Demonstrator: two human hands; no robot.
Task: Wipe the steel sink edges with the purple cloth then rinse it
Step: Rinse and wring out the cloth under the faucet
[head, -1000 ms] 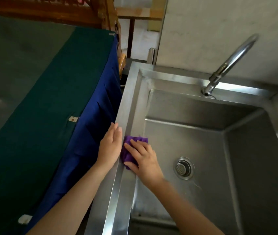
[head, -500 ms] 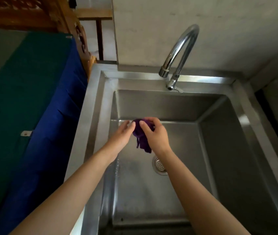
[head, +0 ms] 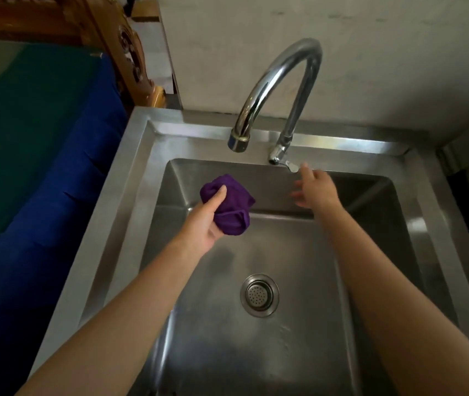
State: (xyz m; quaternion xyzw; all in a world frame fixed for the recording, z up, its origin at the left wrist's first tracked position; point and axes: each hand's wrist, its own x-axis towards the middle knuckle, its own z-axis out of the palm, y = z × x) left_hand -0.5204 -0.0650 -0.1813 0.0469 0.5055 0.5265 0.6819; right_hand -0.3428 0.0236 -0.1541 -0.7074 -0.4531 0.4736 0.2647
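The left hand grips a bunched-up purple cloth, with the thumb pressed across the top of the wad and the fingers curled underneath. The cloth is held in the air over the basin, below the spout of the tall curved chrome faucet and a little to its left, clear of the steel.

The right hand holds nothing. Its fingers are spread and relaxed as it reaches toward the base of the faucet. Its foremost fingertip is just beside the small flat metal lever that sticks out from the base, but I cannot tell if the two touch.

The faucet rises from the back rim of the square stainless-steel sink and arches forward over it. No water comes from the spout. Well in front of the faucet, in the basin floor, sits the round perforated metal drain strainer. Far to the left of the faucet, past the sink's edge, a dark blue fabric hangs beside a green cover. A carved brown wooden post stands behind them. A pale grey wall is directly behind the faucet.
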